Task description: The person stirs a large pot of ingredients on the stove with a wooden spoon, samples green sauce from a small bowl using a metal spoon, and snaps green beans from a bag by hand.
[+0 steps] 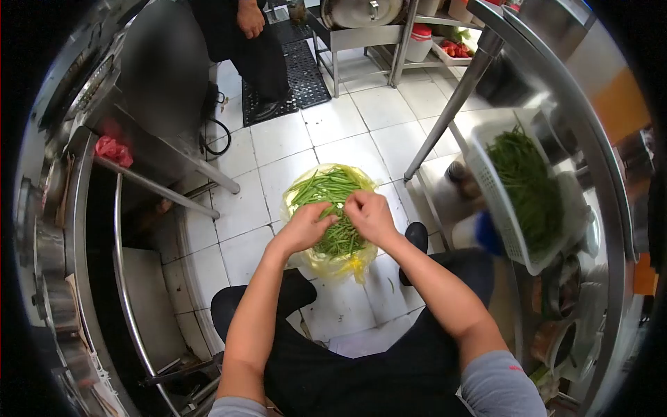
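Between the person's knees, a yellowish plastic bag [286, 201] stands open on the floor, filled with green beans [333, 182]. Long beans lie toward its far side, and shorter pieces lie nearer. Over the left part of the bag is my left hand [306, 226], its thumb and fingers pinched together. My right hand [372, 217] is over the right part, fingers curled in, close to the left one. Whatever lies between the fingertips of either hand is too small to make out.
A white basket [506, 201] of green vegetables sits on the right shelf. Metal table legs [455, 104] rise beside it. Another person [251, 55] stands on a black mat [306, 76] ahead. Pots [59, 285] line the left counter.
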